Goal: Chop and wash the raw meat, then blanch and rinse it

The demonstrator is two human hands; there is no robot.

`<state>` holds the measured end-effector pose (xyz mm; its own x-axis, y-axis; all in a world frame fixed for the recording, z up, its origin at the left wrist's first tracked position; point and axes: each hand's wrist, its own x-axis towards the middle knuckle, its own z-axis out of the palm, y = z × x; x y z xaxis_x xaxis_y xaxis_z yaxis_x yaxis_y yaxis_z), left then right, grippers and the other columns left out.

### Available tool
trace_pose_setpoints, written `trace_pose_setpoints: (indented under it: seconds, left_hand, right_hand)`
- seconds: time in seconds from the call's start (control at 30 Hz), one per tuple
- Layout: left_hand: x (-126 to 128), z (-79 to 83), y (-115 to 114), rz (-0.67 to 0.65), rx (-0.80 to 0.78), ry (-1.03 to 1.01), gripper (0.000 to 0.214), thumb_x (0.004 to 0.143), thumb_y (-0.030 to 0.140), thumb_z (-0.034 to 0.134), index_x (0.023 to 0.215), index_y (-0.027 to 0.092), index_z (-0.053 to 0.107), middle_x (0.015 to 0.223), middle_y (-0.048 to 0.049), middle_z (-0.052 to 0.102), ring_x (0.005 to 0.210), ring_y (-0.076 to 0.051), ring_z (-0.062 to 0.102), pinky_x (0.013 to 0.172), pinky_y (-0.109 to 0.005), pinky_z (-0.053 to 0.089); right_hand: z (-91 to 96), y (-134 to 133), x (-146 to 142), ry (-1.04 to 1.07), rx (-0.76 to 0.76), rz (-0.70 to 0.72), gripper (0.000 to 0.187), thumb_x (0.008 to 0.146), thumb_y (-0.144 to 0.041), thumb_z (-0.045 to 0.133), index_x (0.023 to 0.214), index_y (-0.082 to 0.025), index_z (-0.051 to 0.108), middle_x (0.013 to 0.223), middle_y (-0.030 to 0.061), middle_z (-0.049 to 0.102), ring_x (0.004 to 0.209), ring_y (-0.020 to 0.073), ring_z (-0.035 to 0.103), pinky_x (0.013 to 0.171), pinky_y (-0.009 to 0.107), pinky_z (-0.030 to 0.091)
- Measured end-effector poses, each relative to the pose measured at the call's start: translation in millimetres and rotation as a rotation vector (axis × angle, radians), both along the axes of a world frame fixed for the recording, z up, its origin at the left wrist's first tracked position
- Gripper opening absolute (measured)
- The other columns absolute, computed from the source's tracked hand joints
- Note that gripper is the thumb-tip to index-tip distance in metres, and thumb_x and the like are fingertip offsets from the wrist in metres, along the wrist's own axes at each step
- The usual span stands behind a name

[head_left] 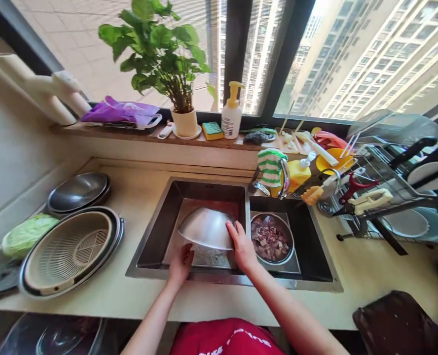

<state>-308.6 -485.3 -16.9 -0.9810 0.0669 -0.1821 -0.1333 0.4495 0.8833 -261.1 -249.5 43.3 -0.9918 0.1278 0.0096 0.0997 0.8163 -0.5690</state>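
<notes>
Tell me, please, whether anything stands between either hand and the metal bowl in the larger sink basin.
Nothing visible does. The right hand holds the tilted metal bowl by its right side; the left hand is by its lower left edge, contact unclear. The container of reddish chunks sits aside in the smaller basin.

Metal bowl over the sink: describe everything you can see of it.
The bowl is silvery, smooth and shiny, metal by its look, with a rounded body and a thin rim. It is tipped over, its curved outside facing up and its rim low toward the person, so its inside is hidden. It is over the left basin; whether it touches the bottom is unclear. The right hand holds its right side; the left hand is at the lower left rim, its grip unclear.
</notes>
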Motion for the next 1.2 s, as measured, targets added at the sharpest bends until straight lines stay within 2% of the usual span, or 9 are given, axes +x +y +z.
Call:
trace_pose_setpoints:
  seconds: [0.2, 0.33, 0.5, 0.67, 0.8, 0.9, 1.0, 1.1, 1.2]
  left_hand:
    - [32, 17.9, 40, -0.57, -0.303, 0.355, 0.03, 0.075, 0.023, 0.059, 0.103, 0.02, 0.066, 0.108, -0.0116, 0.068, 0.106, -0.029, 0.06, 0.093, -0.045, 0.046]
    - [44, 24.1, 67, -0.707, -0.494, 0.51, 0.025, 0.076, 0.011, 0.051, 0.093, 0.018, 0.067, 0.093, -0.0113, 0.07, 0.096, -0.029, 0.061, 0.089, -0.049, 0.046]
    - [45, 18.2, 80, -0.594, -0.436, 0.475, 0.024, 0.079, 0.017, 0.047, 0.093, 0.017, 0.067, 0.088, -0.014, 0.07, 0.085, -0.029, 0.064, 0.078, -0.045, 0.05]
    - [23, 14.7, 83, -0.217, -0.128, 0.167, 0.027, 0.08, 0.039, 0.048, 0.087, 0.019, 0.065, 0.089, -0.0116, 0.07, 0.083, -0.025, 0.064, 0.077, -0.037, 0.049]
    - [0, 17.9, 80, -0.033, 0.094, -0.226, 0.037, 0.064, 0.053, 0.059, 0.076, 0.017, 0.061, 0.072, -0.0041, 0.065, 0.066, -0.018, 0.058, 0.059, -0.027, 0.045]
    - [-5, 18.4, 83, 0.031, 0.233, -0.362, 0.042, 0.057, 0.055, 0.064, 0.075, 0.017, 0.06, 0.071, -0.0007, 0.062, 0.061, -0.012, 0.054, 0.057, -0.023, 0.041]
    - [-6, 14.7, 93, 0.077, 0.308, -0.37, 0.043, 0.057, 0.056, 0.064, 0.074, 0.017, 0.059, 0.067, -0.0001, 0.061, 0.058, -0.012, 0.053, 0.057, -0.024, 0.041]
    - [-9, 10.2, 102, 0.09, 0.248, -0.296, 0.041, 0.06, 0.057, 0.063, 0.07, 0.017, 0.059, 0.063, -0.0019, 0.061, 0.062, -0.017, 0.057, 0.058, -0.027, 0.043]
    - [-18, 8.3, 106, 0.119, 0.157, -0.213, 0.037, 0.063, 0.053, 0.063, 0.068, 0.017, 0.06, 0.066, -0.0049, 0.064, 0.07, -0.023, 0.062, 0.062, -0.031, 0.046]
  right_hand:
    - [-11.2, -34, 13, -0.107, -0.267, -0.179, 0.084, 0.075, -0.003, 0.04, 0.151, -0.025, 0.009, 0.124, 0.0134, 0.054, 0.103, 0.0236, 0.062, 0.086, 0.035, 0.048]
    - [-8.9, -35, 13, -0.166, -0.371, -0.204, 0.087, 0.075, -0.006, 0.042, 0.151, -0.019, 0.002, 0.118, 0.013, 0.061, 0.099, 0.0225, 0.063, 0.085, 0.034, 0.048]
    - [-4.7, -23, 6, -0.094, -0.469, -0.154, 0.083, 0.077, -0.011, 0.046, 0.15, -0.016, 0.009, 0.124, 0.0144, 0.06, 0.107, 0.0233, 0.06, 0.09, 0.036, 0.046]
    - [-17.2, -2, 2, -0.14, -0.753, -0.006, 0.049, 0.08, -0.031, 0.055, 0.128, -0.022, 0.052, 0.118, 0.0083, 0.064, 0.079, 0.017, 0.066, 0.073, 0.033, 0.054]
    - [-19.7, 58, 0, -0.251, -0.974, -0.218, 0.039, 0.08, -0.043, 0.051, 0.108, -0.016, 0.06, 0.092, 0.0062, 0.067, 0.063, 0.0147, 0.064, 0.054, 0.026, 0.051]
    - [7.6, 127, -9, 0.087, -0.814, -0.455, 0.05, 0.081, -0.048, 0.05, 0.119, -0.016, 0.051, 0.1, 0.0088, 0.064, 0.069, 0.0159, 0.064, 0.06, 0.029, 0.052]
    - [50.2, 178, -24, 0.29, -0.497, -0.373, 0.051, 0.082, -0.043, 0.051, 0.126, -0.018, 0.046, 0.11, 0.0109, 0.062, 0.079, 0.0179, 0.063, 0.074, 0.034, 0.051]
    - [80.1, 187, -36, 0.3, -0.178, -0.183, 0.033, 0.085, -0.032, 0.045, 0.112, -0.017, 0.057, 0.108, 0.0116, 0.064, 0.094, 0.0229, 0.06, 0.088, 0.038, 0.046]
    - [88.2, 163, -44, 0.257, 0.013, -0.136, 0.03, 0.088, -0.027, 0.042, 0.11, -0.016, 0.06, 0.109, 0.0125, 0.065, 0.103, 0.0254, 0.057, 0.092, 0.039, 0.043]
